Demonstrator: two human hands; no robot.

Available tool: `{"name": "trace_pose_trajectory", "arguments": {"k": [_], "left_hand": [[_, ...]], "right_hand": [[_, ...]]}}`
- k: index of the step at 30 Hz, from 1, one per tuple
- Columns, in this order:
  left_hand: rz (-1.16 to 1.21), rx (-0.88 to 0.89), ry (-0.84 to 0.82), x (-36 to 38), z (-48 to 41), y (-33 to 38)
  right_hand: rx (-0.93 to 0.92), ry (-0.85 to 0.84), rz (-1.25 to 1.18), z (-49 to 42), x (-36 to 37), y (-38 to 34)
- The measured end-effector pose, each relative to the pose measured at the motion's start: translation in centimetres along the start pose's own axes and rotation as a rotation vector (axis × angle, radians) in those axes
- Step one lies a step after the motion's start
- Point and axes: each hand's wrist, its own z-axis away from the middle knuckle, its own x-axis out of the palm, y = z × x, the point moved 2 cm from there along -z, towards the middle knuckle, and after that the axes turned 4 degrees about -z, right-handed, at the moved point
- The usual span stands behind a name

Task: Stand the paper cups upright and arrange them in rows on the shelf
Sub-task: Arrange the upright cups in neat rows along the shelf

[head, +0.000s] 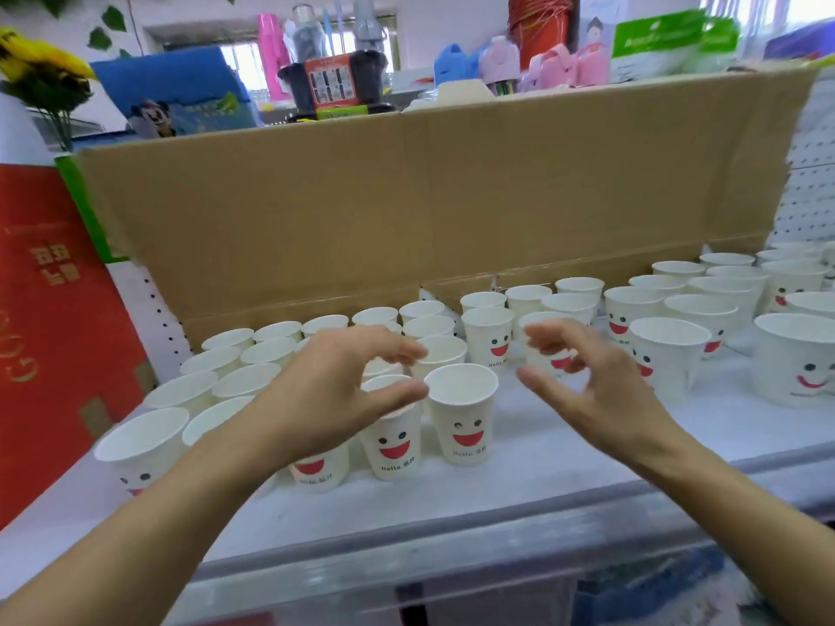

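Several white paper cups with red smiley faces stand upright on the white shelf [565, 449]. A tight block of rows fills the left half, and its front right cup [462, 413] stands a little forward. My left hand [334, 390] hovers open over the block, thumb and fingers curved, holding nothing; the thumb tip is close to that cup's rim. My right hand [583, 377] hovers open to the right of it, in front of another upright cup [540, 343]. A looser group of cups [668, 354] stands at the right.
A brown cardboard sheet [429, 196] backs the shelf. A red box [58, 332] leans at the left end. White pegboard [809, 192] rises at the right. Assorted goods sit above the cardboard. The shelf's front edge [452, 548] runs below my forearms.
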Motion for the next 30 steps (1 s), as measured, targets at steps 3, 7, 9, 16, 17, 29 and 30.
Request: {"name": "trace_pose_trajectory", "arguments": {"k": [3, 7, 9, 16, 17, 29, 30], "left_hand": [[0.051, 0.028, -0.010, 0.0, -4.1, 1.7], [-0.047, 0.056, -0.104, 2.6, -11.3, 2.4], [-0.149, 0.036, -0.201, 5.0, -14.3, 1.9], [-0.468, 0.062, -0.419, 9.6, -17.8, 2.3], [-0.438, 0.073, -0.424, 9.5, -17.6, 2.8], [0.023, -0.163, -0.176, 4.9, -21.8, 1.4], [-0.044, -0.168, -0.205, 5.6, -23.0, 0.7]], "right_hand": [[-0.061, -0.067, 0.306, -3.9, -2.3, 1.6], [-0.004, -0.453, 0.731, -7.5, -2.0, 4.8], [-0.025, -0.512, 0.792, -8.0, -1.9, 5.2], [-0.184, -0.756, 0.562, -6.7, -6.4, 4.6], [-0.193, -0.801, 0.528, -6.7, -7.2, 4.7], [-0.173, -0.688, 0.375, -20.9, -6.6, 9.7], [-0.140, -0.712, 0.429, -22.1, -5.4, 10.8]]}}
